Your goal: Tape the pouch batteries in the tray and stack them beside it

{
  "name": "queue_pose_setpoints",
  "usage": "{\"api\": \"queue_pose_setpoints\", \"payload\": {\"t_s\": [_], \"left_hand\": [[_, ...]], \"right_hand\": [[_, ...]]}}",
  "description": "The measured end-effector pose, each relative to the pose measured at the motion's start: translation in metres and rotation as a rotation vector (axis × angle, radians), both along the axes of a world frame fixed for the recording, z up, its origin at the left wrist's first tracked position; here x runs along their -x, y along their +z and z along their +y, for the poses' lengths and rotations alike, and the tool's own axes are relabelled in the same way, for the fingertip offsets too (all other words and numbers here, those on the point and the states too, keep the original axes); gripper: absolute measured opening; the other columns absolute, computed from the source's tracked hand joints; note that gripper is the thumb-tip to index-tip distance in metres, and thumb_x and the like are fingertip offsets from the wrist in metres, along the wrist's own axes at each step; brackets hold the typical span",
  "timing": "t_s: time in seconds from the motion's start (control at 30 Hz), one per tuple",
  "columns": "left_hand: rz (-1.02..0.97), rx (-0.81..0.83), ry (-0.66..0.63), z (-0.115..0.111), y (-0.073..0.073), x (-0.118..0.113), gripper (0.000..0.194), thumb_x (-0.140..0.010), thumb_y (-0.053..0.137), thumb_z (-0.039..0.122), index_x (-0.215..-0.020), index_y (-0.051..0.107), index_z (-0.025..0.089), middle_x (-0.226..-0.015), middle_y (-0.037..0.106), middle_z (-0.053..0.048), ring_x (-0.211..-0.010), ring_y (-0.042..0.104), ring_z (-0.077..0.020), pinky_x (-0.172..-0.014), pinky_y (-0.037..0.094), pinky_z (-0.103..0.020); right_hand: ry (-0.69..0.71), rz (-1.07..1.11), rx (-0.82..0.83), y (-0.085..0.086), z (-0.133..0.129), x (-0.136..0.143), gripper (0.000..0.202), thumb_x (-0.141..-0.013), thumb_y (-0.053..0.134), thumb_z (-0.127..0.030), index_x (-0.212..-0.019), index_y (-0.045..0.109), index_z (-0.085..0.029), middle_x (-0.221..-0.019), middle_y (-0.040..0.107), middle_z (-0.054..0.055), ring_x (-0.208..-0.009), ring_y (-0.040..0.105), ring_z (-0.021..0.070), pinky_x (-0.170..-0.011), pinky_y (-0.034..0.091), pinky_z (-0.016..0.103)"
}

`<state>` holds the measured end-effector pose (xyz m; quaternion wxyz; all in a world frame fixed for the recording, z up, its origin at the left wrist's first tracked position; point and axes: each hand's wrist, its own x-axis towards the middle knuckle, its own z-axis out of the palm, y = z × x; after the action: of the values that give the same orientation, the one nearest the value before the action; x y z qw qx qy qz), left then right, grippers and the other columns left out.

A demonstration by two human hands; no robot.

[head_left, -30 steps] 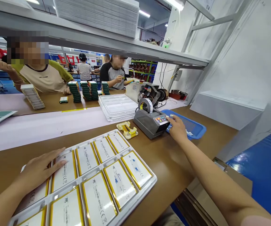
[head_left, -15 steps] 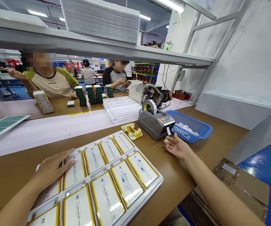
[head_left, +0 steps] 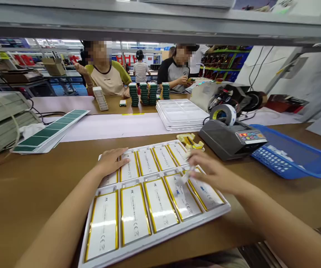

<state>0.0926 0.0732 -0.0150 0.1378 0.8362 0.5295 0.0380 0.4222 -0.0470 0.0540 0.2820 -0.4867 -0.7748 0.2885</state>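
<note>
A white plastic tray (head_left: 225,209) lies in front of me, holding two rows of flat pouch battery cells (head_left: 160,204) with yellow edges and printed white faces. My left hand (head_left: 110,160) rests flat over its far left edge, fingers stretched across a cell. Above the tray's right side, my right hand (head_left: 212,169) pinches a short strip of pale tape (head_left: 187,175), blurred by motion. Blue-printed marks show on the two near-row cells at the right. Behind the right hand stands a grey tape dispenser (head_left: 227,139) with a tape roll (head_left: 223,114) on it.
A blue basket (head_left: 313,167) with white scraps stands right of the dispenser. A cream fixture (head_left: 189,141) touches or nearly touches the tray's far corner. Beyond are stacked white trays (head_left: 174,115), green-and-white sheets (head_left: 51,130) and two co-workers. A shelf beam (head_left: 160,22) crosses overhead.
My right hand has come from the dispenser's outlet leftward over the tray, now with a tape strip. The view has turned right-to-left, shifting everything rightward; my left hand stays on the tray.
</note>
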Motion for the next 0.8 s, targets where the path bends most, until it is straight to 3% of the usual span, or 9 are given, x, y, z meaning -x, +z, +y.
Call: {"api": "queue_pose_setpoints", "payload": {"t_s": [0.1,0.2,0.3,0.4,0.63,0.73,0.8], "left_hand": [[-0.008,-0.003,0.004,-0.001,-0.003,0.000,0.061,-0.078,0.028,0.059,-0.129,0.035,0.027,-0.134,0.039,0.000,-0.123,0.034,-0.0205,-0.101,0.022,-0.039],[-0.015,-0.012,-0.006,0.000,-0.006,0.002,0.060,-0.078,0.028,0.059,-0.129,0.034,0.028,-0.135,0.039,0.001,-0.123,0.034,-0.0202,-0.101,0.023,-0.039],[-0.025,-0.015,-0.018,0.000,-0.008,0.002,0.060,-0.078,0.028,0.060,-0.129,0.034,0.029,-0.135,0.039,0.001,-0.123,0.034,-0.0204,-0.101,0.022,-0.039],[-0.034,-0.009,-0.016,-0.001,-0.008,0.001,0.061,-0.078,0.028,0.060,-0.129,0.034,0.029,-0.135,0.039,0.001,-0.123,0.033,-0.0207,-0.101,0.021,-0.039],[-0.010,0.001,-0.005,-0.002,-0.003,0.001,0.061,-0.078,0.028,0.059,-0.129,0.034,0.026,-0.135,0.039,0.000,-0.123,0.034,-0.0203,-0.101,0.023,-0.039],[-0.003,-0.013,-0.005,0.000,0.001,0.001,0.061,-0.078,0.029,0.058,-0.128,0.036,0.025,-0.134,0.040,0.000,-0.122,0.035,-0.0201,-0.101,0.024,-0.037],[0.002,-0.017,0.002,0.002,0.004,0.000,0.062,-0.077,0.029,0.058,-0.128,0.037,0.025,-0.133,0.041,0.000,-0.121,0.036,-0.0202,-0.101,0.025,-0.035]], "right_hand": [[0.333,-0.243,0.125,0.001,0.004,0.051,0.027,-0.072,0.057,-0.043,-0.084,0.051,-0.019,-0.098,0.047,0.005,-0.090,0.047,0.0173,-0.081,0.039,0.031],[0.428,-0.446,0.172,-0.011,0.009,0.077,0.040,-0.065,0.061,-0.052,-0.084,0.052,-0.018,-0.100,0.045,0.007,-0.090,0.047,0.0207,-0.078,0.040,0.034],[0.391,-0.539,0.190,-0.022,0.014,0.083,0.048,-0.057,0.064,-0.057,-0.082,0.051,-0.018,-0.096,0.045,0.006,-0.083,0.047,0.0208,-0.071,0.041,0.033],[0.300,-0.498,0.221,-0.028,0.019,0.082,0.050,-0.053,0.068,-0.054,-0.083,0.047,-0.019,-0.092,0.046,0.004,-0.076,0.046,0.0177,-0.062,0.040,0.029],[0.114,-0.268,0.207,-0.040,0.024,0.086,0.016,-0.074,0.054,-0.022,-0.088,0.048,-0.020,-0.096,0.048,0.004,-0.071,0.047,0.0128,-0.069,0.041,0.030],[0.105,-0.081,0.102,-0.035,0.028,0.065,0.020,-0.078,0.045,-0.019,-0.097,0.050,-0.021,-0.102,0.050,0.006,-0.080,0.051,0.0138,-0.076,0.042,0.030],[-0.054,-0.028,-0.087,-0.029,0.031,0.030,0.023,-0.079,0.040,-0.018,-0.100,0.050,-0.022,-0.106,0.050,0.006,-0.094,0.049,0.0162,-0.084,0.040,0.032]]}}
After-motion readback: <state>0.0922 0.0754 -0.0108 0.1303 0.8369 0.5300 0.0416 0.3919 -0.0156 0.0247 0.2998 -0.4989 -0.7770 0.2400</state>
